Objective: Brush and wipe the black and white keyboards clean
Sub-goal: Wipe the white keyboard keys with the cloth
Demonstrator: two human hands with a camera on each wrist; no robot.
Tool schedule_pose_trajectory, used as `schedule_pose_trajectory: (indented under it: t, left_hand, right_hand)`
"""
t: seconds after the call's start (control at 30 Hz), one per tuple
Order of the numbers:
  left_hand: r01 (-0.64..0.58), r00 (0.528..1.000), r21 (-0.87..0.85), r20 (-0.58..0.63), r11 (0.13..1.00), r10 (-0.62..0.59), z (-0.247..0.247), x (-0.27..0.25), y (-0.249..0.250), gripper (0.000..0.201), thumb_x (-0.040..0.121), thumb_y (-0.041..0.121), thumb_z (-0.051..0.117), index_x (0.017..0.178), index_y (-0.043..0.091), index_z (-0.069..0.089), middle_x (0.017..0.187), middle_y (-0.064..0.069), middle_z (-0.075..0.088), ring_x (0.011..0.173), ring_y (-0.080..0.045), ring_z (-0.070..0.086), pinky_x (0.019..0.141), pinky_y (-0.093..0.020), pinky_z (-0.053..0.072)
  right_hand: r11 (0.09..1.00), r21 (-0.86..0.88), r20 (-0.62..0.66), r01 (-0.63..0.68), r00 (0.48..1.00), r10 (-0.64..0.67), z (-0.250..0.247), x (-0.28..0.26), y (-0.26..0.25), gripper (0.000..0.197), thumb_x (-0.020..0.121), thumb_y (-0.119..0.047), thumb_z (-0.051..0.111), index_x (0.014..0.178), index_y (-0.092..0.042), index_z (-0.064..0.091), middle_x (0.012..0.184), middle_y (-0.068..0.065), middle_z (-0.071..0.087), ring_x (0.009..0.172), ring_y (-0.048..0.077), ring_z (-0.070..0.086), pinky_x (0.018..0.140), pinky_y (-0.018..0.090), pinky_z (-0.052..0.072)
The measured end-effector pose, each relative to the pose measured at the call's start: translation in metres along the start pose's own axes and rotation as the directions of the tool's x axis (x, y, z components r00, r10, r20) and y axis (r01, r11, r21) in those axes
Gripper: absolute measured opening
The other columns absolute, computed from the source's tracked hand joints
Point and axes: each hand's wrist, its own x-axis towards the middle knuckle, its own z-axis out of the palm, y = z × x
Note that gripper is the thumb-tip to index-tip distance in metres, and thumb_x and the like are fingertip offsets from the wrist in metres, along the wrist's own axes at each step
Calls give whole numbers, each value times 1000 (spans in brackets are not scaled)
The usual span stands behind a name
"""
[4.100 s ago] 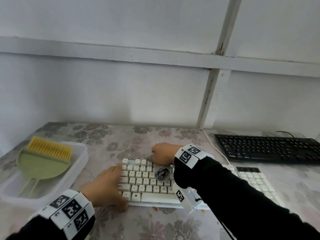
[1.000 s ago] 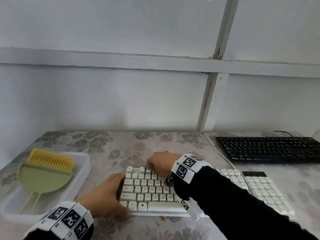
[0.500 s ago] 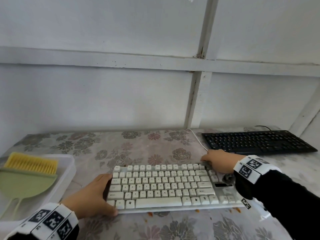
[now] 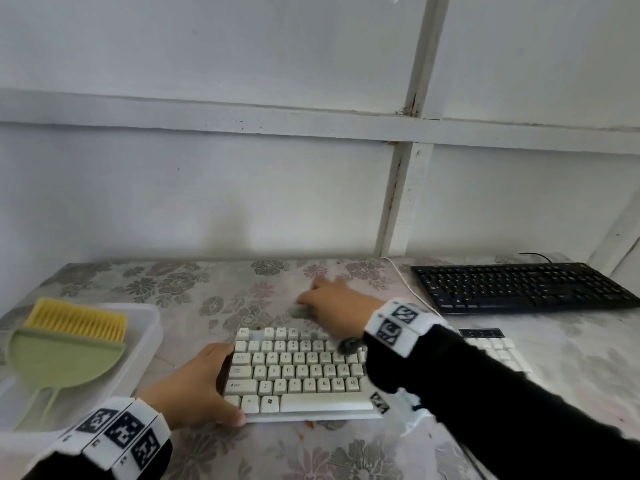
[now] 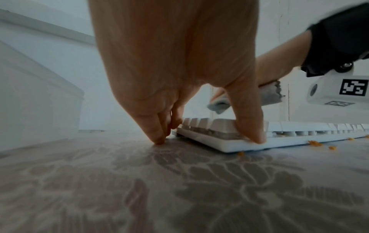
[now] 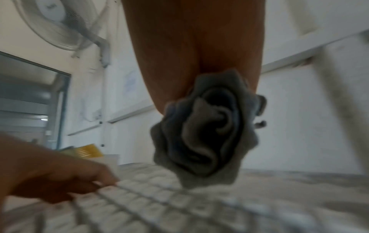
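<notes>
White keyboard (image 4: pixel 304 370) lies flat on the desk (image 4: pixel 214 299), its left end gripped by the left hand (image 4: pixel 194 386), whose thumb presses the front edge. The right hand (image 4: pixel 337 308) is over the top key row, fingers (image 4: pixel 320 284) curled round a bunched grey cloth (image 6: pixel 205 134). Orange crumbs (image 5: pixel 315 143) lie along the front edge; a hard swipe could drag them back among the keys, or skid the board if the left hand slackens. The black keyboard (image 4: pixel 519 285) sits well apart, its cable (image 4: pixel 405 282) near the wiping hand and easily snagged.
</notes>
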Motion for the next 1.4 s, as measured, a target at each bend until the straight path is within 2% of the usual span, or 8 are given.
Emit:
schedule_pose_trajectory:
  t: [0.17, 0.47, 0.73, 0.93, 1.03, 1.17, 1.27, 1.4]
  left_hand:
    - [2, 1000, 2, 9, 1000, -2, -1, 2, 0, 92, 63, 32, 81, 137, 25, 26, 121, 11, 35, 112, -5, 39, 92, -17, 33]
    - [21, 1000, 4, -4, 1000, -21, 0, 1, 0, 96, 61, 36, 81, 138, 25, 25, 122, 15, 36, 112, -4, 42, 99, -20, 35]
    - [41, 999, -20, 7, 999, -40, 1, 0, -1, 101, 61, 35, 82, 141, 24, 22, 122, 15, 33, 117, -5, 39, 106, -24, 33]
    - [50, 999, -23, 8, 998, -50, 1, 1, 0, 96, 62, 35, 81, 138, 25, 23, 119, 14, 33, 113, -5, 40, 103, -21, 35]
    - [55, 998, -26, 11, 998, -55, 2, 1, -1, 99, 61, 36, 82, 140, 25, 23, 120, 14, 33, 115, -6, 40, 104, -23, 35]
    - [55, 998, -43, 11, 998, -54, 2, 2, -3, 98, 59, 35, 83, 138, 26, 26, 125, 13, 37, 116, -7, 42, 104, -25, 36]
    - [48, 999, -43, 14, 998, -48, 2, 2, -3, 97, 60, 33, 83, 137, 25, 26, 126, 12, 37, 115, -7, 42, 104, -24, 36]
    - [40, 999, -24, 9, 999, -39, 1, 2, -2, 97, 60, 34, 82, 138, 25, 25, 125, 12, 37, 115, -6, 42, 102, -22, 36]
  right_hand:
    - [972, -161, 61, 172, 984, -165, 24, 21, -64, 25, 95, -9, 46, 117, -11, 58, 129, 10, 40, 121, 38, 33, 98, 47, 38]
    - [949, -223, -45, 224, 970, -239, 33, 4, -40, 35, 92, 6, 41, 119, -11, 57, 123, 14, 45, 114, 38, 38, 91, 46, 44]
    - [972, -171, -46, 164, 984, -174, 27, -15, -1, 32, 89, 8, 40, 107, -11, 60, 116, 10, 46, 102, 27, 39, 79, 33, 32]
    - [982, -155, -62, 106, 991, -117, 23, -33, 33, 28, 89, 6, 40, 97, -13, 60, 106, 2, 46, 89, 19, 38, 94, 35, 29]
    - [990, -124, -98, 73, 992, -86, 24, -41, 50, 32, 90, 5, 41, 105, -11, 64, 110, 3, 51, 92, 18, 45, 84, 25, 29]
    - [997, -45, -74, -66, 995, 62, 16, -49, 65, 22, 86, 5, 44, 91, -3, 63, 85, -3, 44, 67, 6, 37, 74, 13, 28]
    - [995, 51, -74, -82, 994, 86, 7, -36, 53, 20, 95, -13, 49, 92, 0, 64, 83, -8, 49, 68, -1, 44, 107, 33, 32]
    - [988, 131, -111, 77, 992, -63, 8, -7, -9, 23, 95, -23, 48, 89, -5, 61, 99, -5, 50, 104, 22, 49, 107, 47, 36]
